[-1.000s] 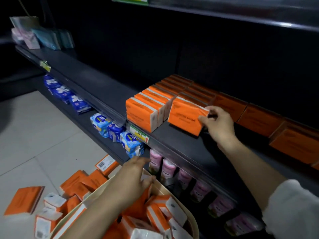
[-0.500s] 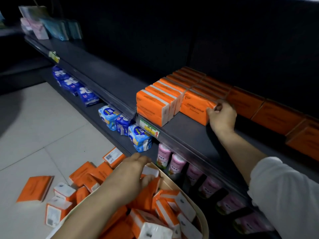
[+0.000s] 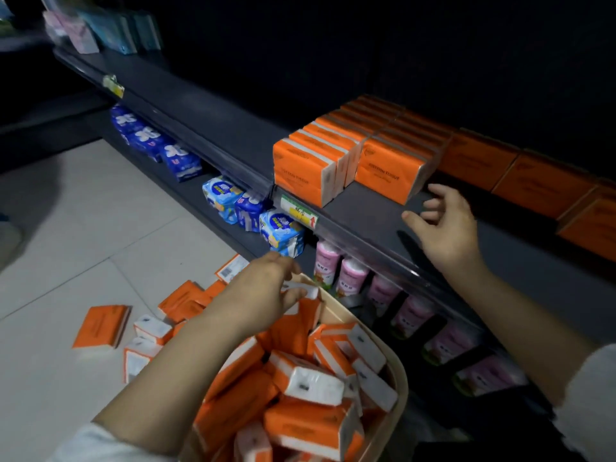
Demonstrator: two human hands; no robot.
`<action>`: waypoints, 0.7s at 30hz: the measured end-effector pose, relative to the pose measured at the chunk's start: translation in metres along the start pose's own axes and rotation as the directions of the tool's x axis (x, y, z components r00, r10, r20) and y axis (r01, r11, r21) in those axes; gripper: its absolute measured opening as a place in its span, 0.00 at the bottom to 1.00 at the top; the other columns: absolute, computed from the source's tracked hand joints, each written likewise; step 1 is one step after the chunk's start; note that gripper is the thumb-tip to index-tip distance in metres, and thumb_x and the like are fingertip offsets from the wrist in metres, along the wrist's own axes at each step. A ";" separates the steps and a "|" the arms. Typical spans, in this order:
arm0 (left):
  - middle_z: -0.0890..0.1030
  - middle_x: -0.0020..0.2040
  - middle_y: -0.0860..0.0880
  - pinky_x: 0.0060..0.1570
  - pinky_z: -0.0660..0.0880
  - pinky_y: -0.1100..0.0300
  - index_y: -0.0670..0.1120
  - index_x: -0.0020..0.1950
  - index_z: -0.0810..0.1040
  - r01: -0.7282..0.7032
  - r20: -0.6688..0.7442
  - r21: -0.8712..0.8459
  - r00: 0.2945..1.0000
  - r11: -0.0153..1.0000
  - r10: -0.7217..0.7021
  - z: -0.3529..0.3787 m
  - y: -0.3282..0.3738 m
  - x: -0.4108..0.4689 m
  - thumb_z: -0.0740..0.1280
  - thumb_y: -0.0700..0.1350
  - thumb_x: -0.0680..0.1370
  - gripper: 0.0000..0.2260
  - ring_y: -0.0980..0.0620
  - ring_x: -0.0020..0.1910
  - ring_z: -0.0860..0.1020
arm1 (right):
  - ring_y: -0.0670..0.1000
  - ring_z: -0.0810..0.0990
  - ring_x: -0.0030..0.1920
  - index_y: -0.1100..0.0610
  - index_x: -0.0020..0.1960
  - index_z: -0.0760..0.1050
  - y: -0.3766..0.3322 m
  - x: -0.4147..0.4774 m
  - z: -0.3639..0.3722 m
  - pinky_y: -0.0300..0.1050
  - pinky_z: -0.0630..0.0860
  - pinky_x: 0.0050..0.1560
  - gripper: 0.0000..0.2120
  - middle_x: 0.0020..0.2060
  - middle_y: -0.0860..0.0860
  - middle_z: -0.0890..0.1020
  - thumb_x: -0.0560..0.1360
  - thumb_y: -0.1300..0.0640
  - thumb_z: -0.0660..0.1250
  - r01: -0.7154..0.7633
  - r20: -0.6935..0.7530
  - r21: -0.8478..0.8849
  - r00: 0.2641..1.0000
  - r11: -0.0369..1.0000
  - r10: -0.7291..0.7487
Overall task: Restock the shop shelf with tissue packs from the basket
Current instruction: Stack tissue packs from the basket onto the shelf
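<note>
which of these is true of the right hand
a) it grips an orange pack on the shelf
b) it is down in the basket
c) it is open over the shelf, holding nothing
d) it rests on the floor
C: the right hand is over the shelf with fingers spread and empty, just in front of the front tissue pack. The left hand is the one in the basket, gripping a white-ended pack.

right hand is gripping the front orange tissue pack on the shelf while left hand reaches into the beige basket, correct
Not quite. The head view shows the right hand gripping nothing: it hovers open beside the front orange tissue pack on the dark shelf. The left hand does reach into the beige basket.
</note>
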State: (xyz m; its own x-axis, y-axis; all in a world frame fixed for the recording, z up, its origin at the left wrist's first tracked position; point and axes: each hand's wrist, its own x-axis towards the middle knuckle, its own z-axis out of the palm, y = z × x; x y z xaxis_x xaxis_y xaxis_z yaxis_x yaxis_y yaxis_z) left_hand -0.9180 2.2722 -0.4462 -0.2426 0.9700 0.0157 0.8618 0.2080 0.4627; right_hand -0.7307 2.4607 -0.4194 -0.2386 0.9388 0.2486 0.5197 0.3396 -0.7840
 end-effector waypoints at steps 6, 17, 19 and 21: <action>0.76 0.54 0.45 0.55 0.69 0.60 0.43 0.62 0.74 0.045 0.048 0.068 0.998 0.997 -0.049 -0.005 -0.014 -0.040 0.68 0.48 0.76 0.17 0.47 0.53 0.76 | 0.47 0.74 0.43 0.57 0.63 0.73 -0.012 -0.052 0.012 0.34 0.71 0.44 0.23 0.52 0.52 0.74 0.70 0.55 0.73 0.076 0.280 -0.004 0.957 0.997 -0.072; 0.76 0.54 0.49 0.54 0.71 0.59 0.47 0.63 0.73 0.173 -0.041 0.009 0.984 0.985 -0.173 -0.025 -0.020 -0.125 0.69 0.52 0.75 0.19 0.51 0.53 0.76 | 0.53 0.71 0.64 0.56 0.67 0.70 -0.016 -0.149 0.067 0.41 0.66 0.62 0.32 0.63 0.54 0.73 0.68 0.45 0.73 0.504 0.816 -0.186 0.558 0.843 -0.154; 0.76 0.56 0.49 0.54 0.70 0.60 0.48 0.63 0.73 0.197 -0.053 -0.003 0.979 0.980 -0.196 -0.026 -0.021 -0.131 0.68 0.52 0.75 0.19 0.51 0.54 0.75 | 0.53 0.70 0.64 0.55 0.68 0.68 -0.015 -0.164 0.076 0.45 0.68 0.63 0.35 0.64 0.53 0.72 0.67 0.42 0.73 0.532 0.862 -0.230 0.500 0.815 -0.083; 0.76 0.57 0.50 0.54 0.70 0.61 0.49 0.64 0.73 0.204 -0.047 0.004 0.978 0.979 -0.203 -0.026 -0.022 -0.133 0.68 0.53 0.75 0.19 0.52 0.55 0.75 | 0.53 0.71 0.62 0.54 0.67 0.68 -0.009 -0.175 0.082 0.49 0.71 0.60 0.32 0.61 0.52 0.73 0.67 0.42 0.72 0.566 0.880 -0.267 0.473 0.780 -0.042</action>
State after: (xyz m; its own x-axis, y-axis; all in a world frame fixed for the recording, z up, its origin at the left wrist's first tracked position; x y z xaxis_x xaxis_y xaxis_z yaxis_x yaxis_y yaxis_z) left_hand -0.9159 2.1352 -0.4351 -0.4337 0.9003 -0.0368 0.7961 0.4020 0.4524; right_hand -0.7607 2.2884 -0.5024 -0.8566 0.3787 -0.3506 0.4894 0.8116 -0.3190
